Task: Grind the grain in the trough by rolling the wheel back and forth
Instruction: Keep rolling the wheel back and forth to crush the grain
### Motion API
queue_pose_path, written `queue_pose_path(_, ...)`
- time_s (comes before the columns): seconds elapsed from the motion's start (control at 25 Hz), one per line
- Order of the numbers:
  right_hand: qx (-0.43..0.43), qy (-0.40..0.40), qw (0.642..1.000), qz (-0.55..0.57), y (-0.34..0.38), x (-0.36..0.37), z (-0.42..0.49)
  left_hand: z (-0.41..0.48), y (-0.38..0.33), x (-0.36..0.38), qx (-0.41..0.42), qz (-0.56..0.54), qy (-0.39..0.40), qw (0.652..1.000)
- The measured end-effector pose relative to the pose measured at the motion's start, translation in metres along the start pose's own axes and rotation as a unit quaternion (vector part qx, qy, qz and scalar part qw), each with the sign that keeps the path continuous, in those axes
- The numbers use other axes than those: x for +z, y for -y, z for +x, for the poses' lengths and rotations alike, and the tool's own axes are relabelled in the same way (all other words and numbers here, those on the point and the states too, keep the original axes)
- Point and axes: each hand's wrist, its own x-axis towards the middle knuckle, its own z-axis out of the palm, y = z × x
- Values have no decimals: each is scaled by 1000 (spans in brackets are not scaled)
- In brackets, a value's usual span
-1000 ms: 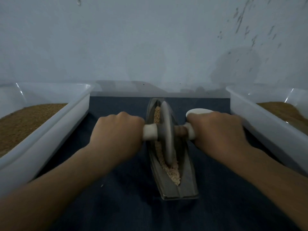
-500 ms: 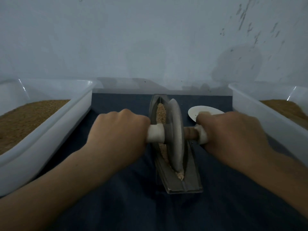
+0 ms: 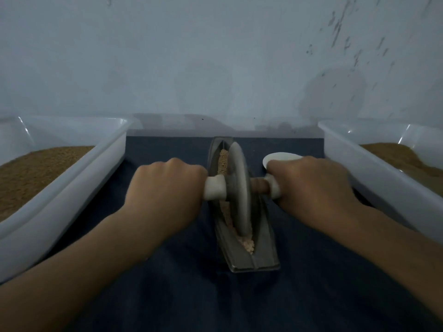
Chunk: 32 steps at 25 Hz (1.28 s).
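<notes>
Head view, first spotter: Your left hand (image 3: pixel 165 188) is a closed fist round the white grip (image 3: pixel 214 188) on the left of the wheel (image 3: pixel 238 188), knuckles up, and only the inner end of the grip shows.

Second spotter: Your right hand (image 3: pixel 311 185) matches it, fingers wrapped over the white right grip (image 3: pixel 273 186). A short piece of brown axle (image 3: pixel 257 185) shows between that grip and the wheel.

First spotter: You have the grey wheel standing on its rim in the groove of the trough (image 3: pixel 261 248), about halfway along it, with the axle lying across the trough.

Second spotter: The trough runs straight away from you on the dark blue cloth (image 3: pixel 215 303), between your forearms. Pale grain (image 3: pixel 247 243) lies in the groove at the near end, touching the wheel's rim, and more shows beyond the wheel on its left side.

First spotter: On your left a white tub (image 3: pixel 72 178) sits on the cloth holding brown meal (image 3: pixel 36 168). On your right a second tub (image 3: pixel 374 178) holds a brown heap (image 3: pixel 395 154). Both are well apart from the trough.

Second spotter: Just beyond your right knuckles a flat white disc (image 3: pixel 278 156) lies on the cloth, partly hidden by the hand. I cannot tell what it is.

First spotter: A pale, marked wall (image 3: pixel 191 56) rises behind everything.
</notes>
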Motion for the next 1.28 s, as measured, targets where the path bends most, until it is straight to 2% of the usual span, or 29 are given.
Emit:
queue_pose_path(0.08, -11, -35, 999, 8, -5, -5, -10, -4, 4, -7, 10, -1, -35, 999)
queue_pose_path(0.2, 23, 22, 1000, 0, -1, 18, 7, 15, -1, 14, -34, 42, 47, 997)
queue_pose_path(0.32, 88, 56, 995, 8, 2, 48, 48, 64, 6, 34, -66, 19, 91, 993)
queue_pose_path(0.4, 88, 65, 994, 26, -2, 50, 56, 75, 8, 31, -70, 3, 117, 991)
queue_pose_path(0.48, 56, 60, 997, 11, -5, 38, 38, 54, 6, 22, -53, 11, 97, 994)
queue_pose_path(0.6, 6, -15, 1000, 16, -4, 12, -5, 6, 1, 2, 9, 17, 10, 1000)
queue_pose_path(0.68, 4, -15, 999, 39, -9, 9, -16, 2, 3, -7, 27, 10, -27, 999)
queue_pose_path(0.76, 26, 29, 999, 17, -7, 17, -8, 12, -1, 1, 4, 43, 42, 998)
queue_pose_path(0.92, 102, 82, 991, 41, 0, 49, 46, 70, 3, 29, -56, 36, 109, 992)
queue_pose_path(1.0, 104, 104, 988, 54, -2, 48, 54, 77, 4, 27, -62, 27, 126, 990)
queue_pose_path(1.08, 66, 99, 992, 37, -6, 35, 37, 54, 3, 18, -47, 23, 103, 993)
queue_pose_path(1.2, -15, -1, 1000, -14, -8, 8, -6, 4, 4, 4, 22, 1, 14, 1000)
queue_pose_path(1.28, -19, -6, 1000, 1, -14, 3, -12, 0, 8, 2, 37, -8, -8, 999)
